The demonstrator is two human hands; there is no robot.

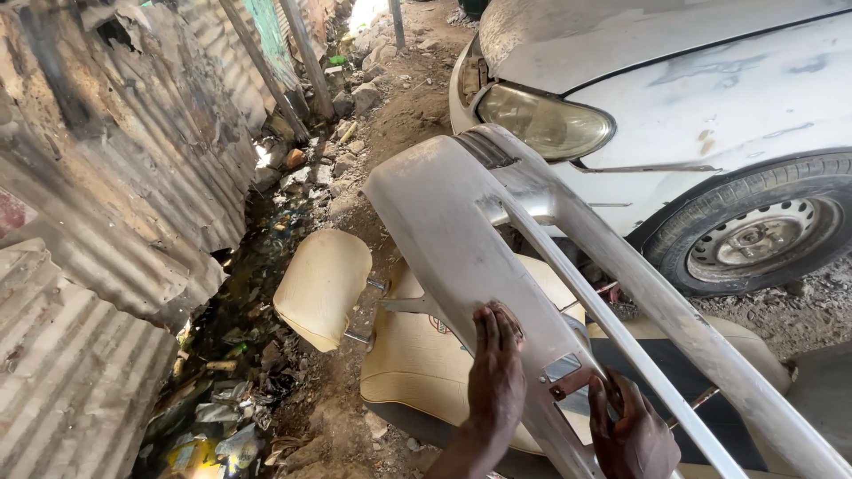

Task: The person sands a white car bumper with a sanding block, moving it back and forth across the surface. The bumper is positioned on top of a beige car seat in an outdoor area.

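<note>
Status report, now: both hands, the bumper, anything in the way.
Left hand flat on grey bumper. Right hand grips its lower edge. Bumper lies over tan car seat; white car close beside.

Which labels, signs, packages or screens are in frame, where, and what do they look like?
Small red printed mark: on the beige car seat, beside the grey bumper under both hands; partly covered.
Crumpled wrappers and plastic litter: in the ditch by the corrugated metal wall; grey, yellow, bluish, too crushed to tell kinds.
No signs or screens.
</note>
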